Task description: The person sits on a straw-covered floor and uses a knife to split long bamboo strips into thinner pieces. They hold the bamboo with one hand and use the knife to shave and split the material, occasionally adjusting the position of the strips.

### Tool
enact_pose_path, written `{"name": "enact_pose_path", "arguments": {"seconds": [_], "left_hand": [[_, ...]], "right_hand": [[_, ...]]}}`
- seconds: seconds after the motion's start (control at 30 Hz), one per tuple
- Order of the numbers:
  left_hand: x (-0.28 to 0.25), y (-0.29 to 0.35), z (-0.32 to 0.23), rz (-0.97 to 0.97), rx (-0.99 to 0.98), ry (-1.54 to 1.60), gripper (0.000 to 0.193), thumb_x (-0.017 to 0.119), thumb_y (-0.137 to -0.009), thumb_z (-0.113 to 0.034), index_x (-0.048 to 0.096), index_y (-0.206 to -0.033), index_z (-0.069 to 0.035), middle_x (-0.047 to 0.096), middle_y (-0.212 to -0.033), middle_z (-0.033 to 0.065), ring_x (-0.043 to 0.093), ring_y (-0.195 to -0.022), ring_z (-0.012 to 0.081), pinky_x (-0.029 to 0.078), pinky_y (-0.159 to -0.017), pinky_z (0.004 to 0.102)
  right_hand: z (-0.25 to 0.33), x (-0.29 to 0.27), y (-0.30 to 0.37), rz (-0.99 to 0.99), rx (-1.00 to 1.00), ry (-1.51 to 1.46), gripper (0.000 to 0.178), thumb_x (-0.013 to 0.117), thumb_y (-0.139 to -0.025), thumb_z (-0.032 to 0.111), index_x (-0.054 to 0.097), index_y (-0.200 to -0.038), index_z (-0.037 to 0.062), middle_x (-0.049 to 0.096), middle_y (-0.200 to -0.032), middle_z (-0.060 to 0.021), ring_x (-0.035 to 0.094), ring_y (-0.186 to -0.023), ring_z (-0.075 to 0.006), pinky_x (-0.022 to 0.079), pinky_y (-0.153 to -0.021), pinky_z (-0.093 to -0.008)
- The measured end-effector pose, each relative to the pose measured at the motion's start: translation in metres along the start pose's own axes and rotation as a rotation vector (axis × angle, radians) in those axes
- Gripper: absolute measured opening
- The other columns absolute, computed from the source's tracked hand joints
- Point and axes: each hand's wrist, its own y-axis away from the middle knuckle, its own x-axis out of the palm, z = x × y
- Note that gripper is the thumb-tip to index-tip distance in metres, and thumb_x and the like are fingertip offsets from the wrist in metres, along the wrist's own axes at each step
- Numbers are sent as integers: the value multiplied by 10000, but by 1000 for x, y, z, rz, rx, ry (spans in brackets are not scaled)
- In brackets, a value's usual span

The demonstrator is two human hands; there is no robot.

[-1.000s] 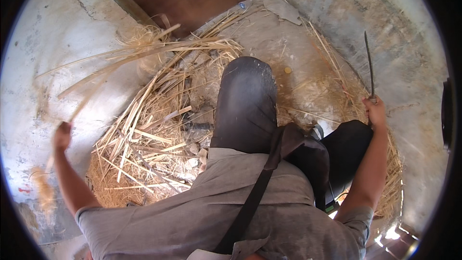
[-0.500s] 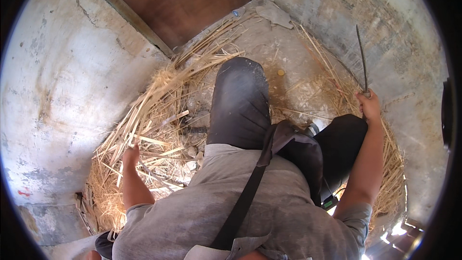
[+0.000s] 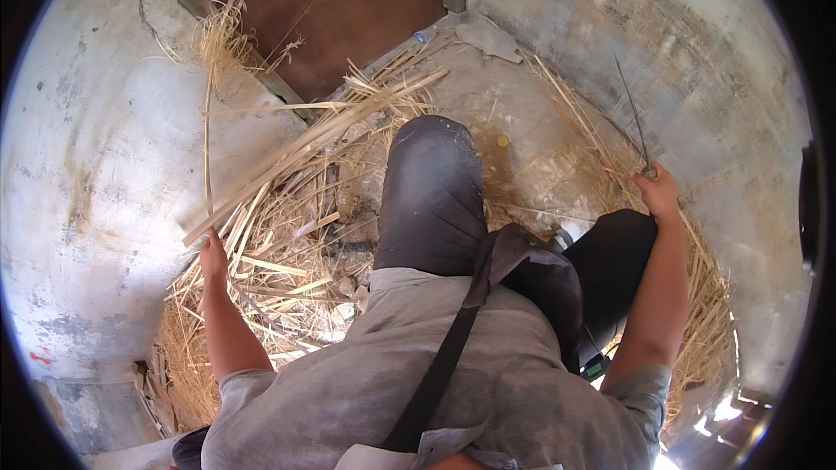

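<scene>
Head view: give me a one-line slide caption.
Left hand lifts a bundle of straw stalks off the straw pile; right hand grips a thin dark blade.

Dry, matt, fibrous straw stalks (image 3: 296, 157), a thin dull metal blade (image 3: 631, 113), rough cracked plaster wall (image 3: 96, 148) and a smooth brown wooden door (image 3: 331, 0) are seen.

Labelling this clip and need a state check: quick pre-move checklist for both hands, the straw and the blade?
1. Left hand grips the lifted straw bundle: ok.
2. Right hand grips the thin blade, tip up: ok.
3. Blade apart from the bundle and the left hand: ok.
4. Bundle's far end off the straw pile: ok.
5. Bent knee lies between the two hands: not ok.
6. Blade edge condition: cannot tell.
</scene>
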Motion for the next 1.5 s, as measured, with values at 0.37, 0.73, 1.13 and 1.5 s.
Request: {"name": "enact_pose_path", "arguments": {"seconds": [0.37,0.73,1.13,1.5], "left_hand": [[-53,55,81,-410,37,-219,494,491,-1047,-489,672,-996,-33,709,-946,214,671,-890,371,504,-772,491],[-66,120,11,-214,19,-314,296,540,-1024,-316,660,-1000,-46,668,-793,196,662,-750,412,493,-670,549],[112,181,23,507,355,-463,342,475,-1048,-381,613,-1135,-81,709,-986,259,663,-983,485,516,-860,572],[110,133,-3,156,248,-535,359,478,-1047,-382,642,-1042,-63,715,-915,243,690,-865,467,542,-754,577]], "right_hand": [[7,0,4,38,6,37,834,816,-782,422,556,-1378,-100,647,-1285,-309,637,-1225,-366,465,-1040,-407],[9,-6,9,28,-12,50,809,819,-775,414,577,-1352,-99,684,-1205,-300,668,-1157,-368,485,-1002,-408],[3,1,5,40,-148,179,638,828,-742,418,688,-1166,-38,703,-1044,-279,689,-1015,-391,508,-883,-446],[8,5,10,45,-158,238,517,832,-738,406,693,-1002,-17,700,-922,-255,678,-889,-396,504,-805,-462]]}}
